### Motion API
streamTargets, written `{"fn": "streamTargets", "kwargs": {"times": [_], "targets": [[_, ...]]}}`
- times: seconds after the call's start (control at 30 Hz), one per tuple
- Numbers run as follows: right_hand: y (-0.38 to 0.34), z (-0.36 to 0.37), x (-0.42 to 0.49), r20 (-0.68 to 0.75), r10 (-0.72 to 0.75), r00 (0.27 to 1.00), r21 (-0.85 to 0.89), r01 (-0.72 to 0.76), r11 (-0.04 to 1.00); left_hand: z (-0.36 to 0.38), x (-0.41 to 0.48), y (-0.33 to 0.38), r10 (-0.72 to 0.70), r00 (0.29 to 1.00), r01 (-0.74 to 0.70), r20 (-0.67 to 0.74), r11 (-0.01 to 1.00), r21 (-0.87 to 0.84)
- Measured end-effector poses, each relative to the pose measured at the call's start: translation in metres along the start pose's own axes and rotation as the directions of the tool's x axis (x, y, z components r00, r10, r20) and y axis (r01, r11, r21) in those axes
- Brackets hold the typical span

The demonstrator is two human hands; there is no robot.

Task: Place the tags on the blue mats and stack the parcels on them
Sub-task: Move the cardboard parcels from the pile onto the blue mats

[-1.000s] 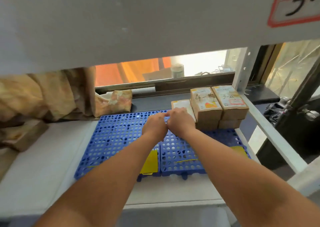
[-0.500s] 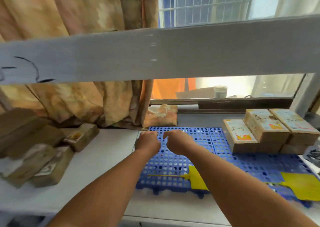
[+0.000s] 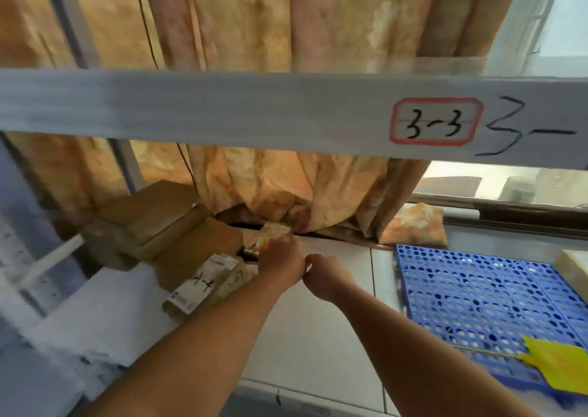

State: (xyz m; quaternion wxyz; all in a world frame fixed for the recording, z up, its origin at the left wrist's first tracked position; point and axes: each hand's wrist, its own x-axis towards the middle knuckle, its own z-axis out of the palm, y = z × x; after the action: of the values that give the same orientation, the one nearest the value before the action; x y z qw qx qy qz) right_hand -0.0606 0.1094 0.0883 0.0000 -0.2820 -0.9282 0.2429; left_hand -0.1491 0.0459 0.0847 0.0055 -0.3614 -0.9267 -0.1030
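The left hand reaches a small brown cardboard parcel at its 11 o'clock on the white shelf; whether its grip closes on the parcel cannot be told. Just beside it at 3 o'clock, the right hand has its grip curled into a fist with nothing seen in it. Perforated blue plastic mats lie farther toward 3 o'clock, with a yellow tag at their 5 o'clock corner.

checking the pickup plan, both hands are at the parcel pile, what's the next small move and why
Probably close the left hand on the small parcel just ahead of it and lift it: the hand is right at that parcel, and the blue mat with its yellow tag shows bare space.
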Motion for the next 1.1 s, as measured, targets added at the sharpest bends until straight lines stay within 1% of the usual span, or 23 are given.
{"fn": "streamTargets", "kwargs": {"times": [0.07,0.1,0.13,0.2,0.23,0.27,0.33,0.4,0.47,0.53,0.57,0.6,0.63,0.67,0.73,0.8,0.83,0.87,0.93,0.97,1.03,1.07,1.1], "targets": [[-0.025,0.009,0.01,0.032,-0.002,0.999,0.125,-0.002,0.992,-0.004,-0.001,-0.035,-0.038,0.998,0.036,-0.043,0.999,-0.038],[-0.037,0.014,0.015,0.06,0.003,0.998,0.22,-0.016,0.975,-0.006,-0.003,-0.05,-0.09,0.995,0.089,-0.03,0.994,-0.059],[-0.045,0.019,0.02,0.096,0.03,0.995,0.349,-0.062,0.935,-0.008,-0.005,-0.064,-0.155,0.988,0.153,-0.015,0.985,-0.076],[-0.064,0.032,0.028,0.219,0.134,0.966,0.57,-0.239,0.786,-0.01,-0.009,-0.091,-0.261,0.965,0.256,-0.026,0.959,-0.123],[-0.073,0.038,0.031,0.294,0.174,0.94,0.629,-0.328,0.705,-0.012,-0.013,-0.103,-0.303,0.952,0.294,-0.033,0.942,-0.16],[-0.081,0.045,0.033,0.352,0.188,0.917,0.659,-0.386,0.646,-0.012,-0.017,-0.115,-0.346,0.938,0.336,-0.021,0.922,-0.194],[-0.092,0.058,0.039,0.401,0.189,0.896,0.692,-0.432,0.579,-0.014,-0.023,-0.135,-0.43,0.903,0.424,0.012,0.883,-0.201],[-0.103,0.069,0.043,0.415,0.219,0.883,0.704,-0.464,0.538,-0.016,-0.03,-0.154,-0.509,0.86,0.507,0.027,0.848,-0.152],[-0.109,0.079,0.049,0.404,0.27,0.874,0.694,-0.485,0.533,-0.016,-0.035,-0.166,-0.563,0.823,0.567,0.074,0.808,-0.163],[-0.113,0.085,0.052,0.392,0.3,0.87,0.703,-0.493,0.512,-0.015,-0.039,-0.174,-0.578,0.803,0.596,0.142,0.777,-0.206],[-0.114,0.088,0.053,0.377,0.309,0.873,0.735,-0.485,0.474,-0.017,-0.04,-0.174,-0.573,0.8,0.599,0.177,0.765,-0.235],[-0.116,0.089,0.053,0.376,0.307,0.874,0.777,-0.478,0.411,-0.017,-0.04,-0.176,-0.554,0.807,0.59,0.203,0.76,-0.273],[-0.116,0.091,0.053,0.378,0.3,0.876,0.814,-0.469,0.342,-0.019,-0.04,-0.175,-0.528,0.819,0.574,0.227,0.757,-0.313],[-0.113,0.096,0.058,0.374,0.298,0.878,0.833,-0.459,0.309,-0.02,-0.041,-0.175,-0.496,0.833,0.553,0.244,0.757,-0.348],[-0.103,0.106,0.07,0.338,0.295,0.894,0.852,-0.424,0.307,-0.024,-0.04,-0.174,-0.422,0.871,0.491,0.253,0.776,-0.395],[-0.101,0.102,0.064,0.337,0.31,0.889,0.875,-0.417,0.246,-0.028,-0.042,-0.172,-0.342,0.905,0.425,0.255,0.766,-0.483],[-0.103,0.095,0.056,0.336,0.32,0.886,0.889,-0.411,0.203,-0.03,-0.043,-0.17,-0.304,0.916,0.402,0.262,0.715,-0.572],[-0.1,0.092,0.053,0.338,0.328,0.882,0.898,-0.406,0.167,-0.032,-0.044,-0.169,-0.276,0.92,0.392,0.279,0.624,-0.675],[-0.092,0.083,0.05,0.337,0.303,0.891,0.914,-0.387,0.122,-0.037,-0.044,-0.163,-0.218,0.912,0.407,0.348,0.378,-0.831],[-0.087,0.079,0.049,0.316,0.291,0.903,0.925,-0.361,0.117,-0.037,-0.042,-0.161,-0.176,0.901,0.43,0.396,0.262,-0.864],[-0.078,0.07,0.046,0.248,0.295,0.923,0.947,-0.294,0.125,-0.034,-0.037,-0.15,-0.084,0.879,0.476,0.47,0.089,-0.875],[-0.073,0.066,0.044,0.217,0.294,0.931,0.958,-0.26,0.118,-0.031,-0.036,-0.143,-0.036,0.875,0.483,0.482,0.024,-0.875],[-0.067,0.062,0.041,0.192,0.284,0.939,0.966,-0.231,0.113,-0.027,-0.034,-0.136,-0.003,0.88,0.475,0.475,-0.014,-0.88]]}}
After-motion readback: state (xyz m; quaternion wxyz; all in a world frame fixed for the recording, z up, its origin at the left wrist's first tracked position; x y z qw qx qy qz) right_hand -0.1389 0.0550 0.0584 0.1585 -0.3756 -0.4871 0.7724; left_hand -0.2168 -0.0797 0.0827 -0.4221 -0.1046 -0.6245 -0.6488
